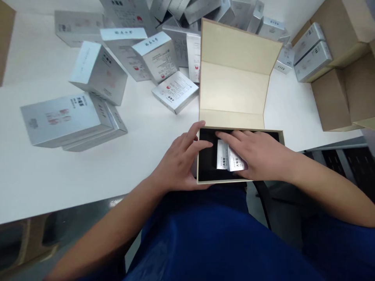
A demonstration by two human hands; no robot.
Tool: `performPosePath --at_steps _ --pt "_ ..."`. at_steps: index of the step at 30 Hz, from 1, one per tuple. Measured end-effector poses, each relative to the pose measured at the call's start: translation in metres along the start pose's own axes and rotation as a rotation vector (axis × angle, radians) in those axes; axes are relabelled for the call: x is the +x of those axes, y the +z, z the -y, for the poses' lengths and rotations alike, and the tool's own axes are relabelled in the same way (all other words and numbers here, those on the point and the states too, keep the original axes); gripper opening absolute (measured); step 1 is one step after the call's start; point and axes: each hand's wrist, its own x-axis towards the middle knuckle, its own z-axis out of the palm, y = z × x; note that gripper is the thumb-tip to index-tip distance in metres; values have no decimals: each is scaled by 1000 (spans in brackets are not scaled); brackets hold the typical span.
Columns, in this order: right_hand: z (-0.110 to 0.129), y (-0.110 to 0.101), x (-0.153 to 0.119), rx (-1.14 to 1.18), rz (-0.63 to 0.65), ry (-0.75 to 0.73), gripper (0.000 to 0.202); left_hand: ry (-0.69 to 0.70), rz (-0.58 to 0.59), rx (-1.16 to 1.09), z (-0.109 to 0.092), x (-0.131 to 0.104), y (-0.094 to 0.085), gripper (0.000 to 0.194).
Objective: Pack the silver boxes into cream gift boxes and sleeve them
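Note:
A cream gift box [240, 128] with a black-lined inside lies at the table's front edge, its hinged lid [234, 86] standing up at the back. My left hand [181, 160] grips the box's left end, thumb low at the front corner and fingers over the rim. Inside the box, my right hand [260, 154] is closed around small silver tea packets with dark lettering. Two packet faces show side by side: a left packet [222, 155] and a right packet [236, 160]. My palm and fingers hide the rest of the box's right half.
Silver-white tea cartons [66, 117] lie stacked at the left of the white table [140, 156]. Several more, such as an upright carton [159, 56] and a flat carton [175, 91], crowd the back. Opened brown cardboard boxes [336, 93] stand at the right, with two silver cartons [313, 58] beside them.

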Motion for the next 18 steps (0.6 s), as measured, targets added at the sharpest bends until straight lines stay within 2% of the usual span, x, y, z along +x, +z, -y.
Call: performPosePath --at_steps 2,6,11,16,18 --pt "2 -6 3 59 30 -65 95 31 -16 19 1 0 1 88" --pt "9 -16 13 130 97 -90 63 28 -19 35 -2 -1 1 86" --pt "10 -16 18 90 111 -78 71 5 4 43 -5 -1 -2 85" --pt "-5 -12 5 50 135 -54 75 -6 21 47 -6 0 -3 83" --pt "-9 -10 -2 55 100 -85 72 -2 27 63 -6 -1 -1 86"
